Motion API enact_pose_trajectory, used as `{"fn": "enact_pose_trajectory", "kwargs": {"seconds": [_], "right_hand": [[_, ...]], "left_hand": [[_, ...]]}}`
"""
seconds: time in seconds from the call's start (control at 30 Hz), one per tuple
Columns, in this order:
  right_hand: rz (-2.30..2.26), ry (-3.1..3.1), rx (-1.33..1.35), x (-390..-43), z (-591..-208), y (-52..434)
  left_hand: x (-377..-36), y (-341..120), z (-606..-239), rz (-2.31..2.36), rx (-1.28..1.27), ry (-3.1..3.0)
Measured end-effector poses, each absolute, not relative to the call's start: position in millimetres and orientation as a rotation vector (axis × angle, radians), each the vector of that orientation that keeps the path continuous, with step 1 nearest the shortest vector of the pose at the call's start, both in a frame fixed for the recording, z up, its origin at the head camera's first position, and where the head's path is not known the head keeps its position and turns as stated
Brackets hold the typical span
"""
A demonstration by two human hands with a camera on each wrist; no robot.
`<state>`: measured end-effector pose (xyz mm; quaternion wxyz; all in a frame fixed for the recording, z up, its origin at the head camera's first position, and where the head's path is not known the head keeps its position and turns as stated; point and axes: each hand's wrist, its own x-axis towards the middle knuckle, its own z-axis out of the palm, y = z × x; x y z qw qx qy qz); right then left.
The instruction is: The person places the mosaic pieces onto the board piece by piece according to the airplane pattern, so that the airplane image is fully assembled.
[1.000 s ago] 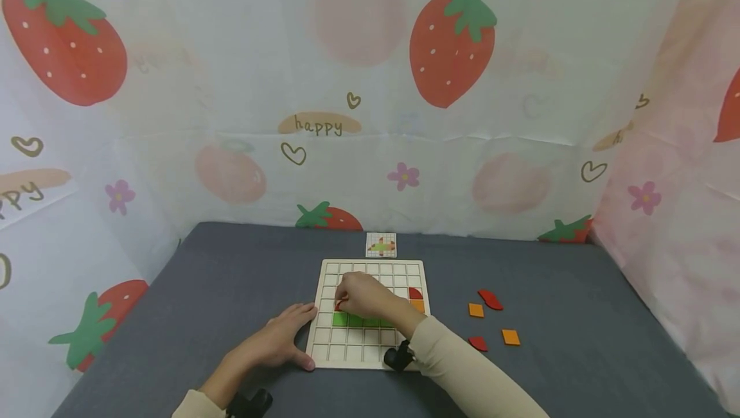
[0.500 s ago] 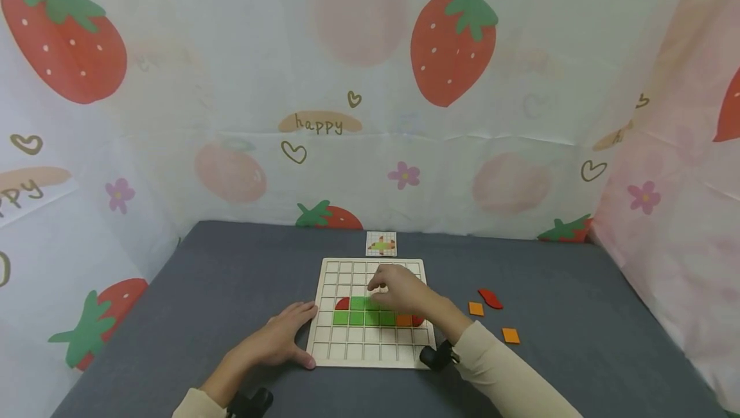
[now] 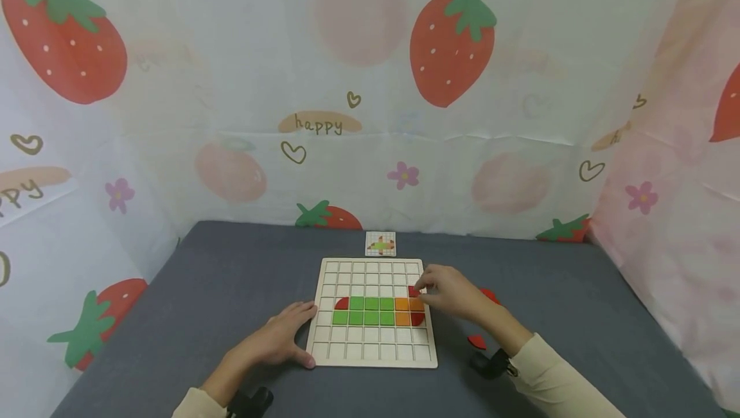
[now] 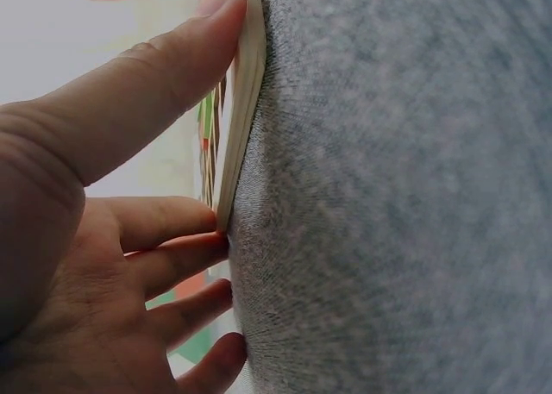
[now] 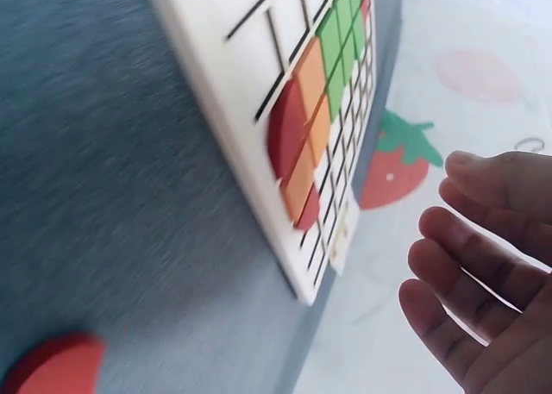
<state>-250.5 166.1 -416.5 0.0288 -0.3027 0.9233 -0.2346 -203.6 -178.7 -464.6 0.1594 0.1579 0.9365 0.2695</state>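
A pale gridded board (image 3: 370, 354) lies on the table. In it sit two rows of green square tiles (image 3: 372, 318), orange square tiles (image 3: 402, 318) to their right, a red quarter-round tile (image 3: 342, 304) at the left end and red tiles (image 3: 417, 320) at the right. My left hand (image 3: 280, 336) rests at the board's left side; in the left wrist view its thumb (image 4: 172, 66) lies on the rim and fingertips touch the edge. My right hand (image 3: 453, 291) hovers over the board's right edge, fingers loosely bent. The right wrist view shows nothing between its fingers (image 5: 466, 256).
A small printed pattern card (image 3: 380, 244) lies behind the board. Right of the board lie a red quarter-round tile (image 3: 476, 341) and a red curved tile (image 3: 489, 295), partly covered by my right arm. A strawberry-print curtain (image 3: 370, 84) stands around the grey table (image 3: 254, 264).
My right hand has let go of the red quarter-round tile at the left end and moved right across the board, past its right edge. My left hand has stayed in place.
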Motion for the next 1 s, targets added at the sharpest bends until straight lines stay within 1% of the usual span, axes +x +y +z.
{"fn": "enact_pose_trajectory", "kwargs": {"seconds": [0.4, 1.0], "right_hand": [[-0.743, 2.862, -0.9, -230.4, -426.3, 207.7], [-0.741, 2.833, -0.806, -218.4, -442.3, 236.6]], "left_hand": [[-204.4, -180.7, -467.9, 0.769, 0.458, 2.673], [-203.8, -180.4, -465.3, 0.78, 0.46, 2.657]]}}
